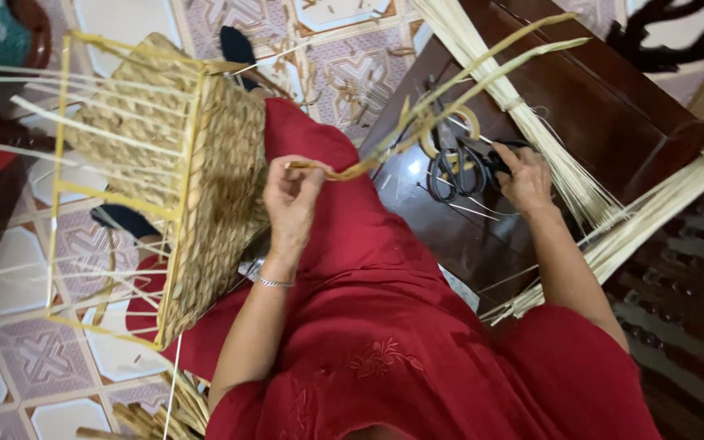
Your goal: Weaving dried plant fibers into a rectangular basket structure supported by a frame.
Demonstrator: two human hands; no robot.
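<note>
Patterned floor tiles [344, 73] underlie one half-woven rectangular straw basket [205, 195]. Your left hand [291, 200] pinches one flat yellow reed strip [417, 122]; your right hand [525, 179] fingers close on two black-handled scissors [458, 167].

Basket [205, 187]: rough woven straw, matt, w/ smooth pale cane ribs. Scissors [454, 167] = dark metal; bench [580, 90] glossy dark wood. Dress [368, 326] soft red cloth, floor tiles [67, 415] glazed.

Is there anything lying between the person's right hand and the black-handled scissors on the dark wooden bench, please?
Nothing visible: the right hand already rests at the handles of the black-handled scissors, with only pale straw strands crossing nearby.
</note>
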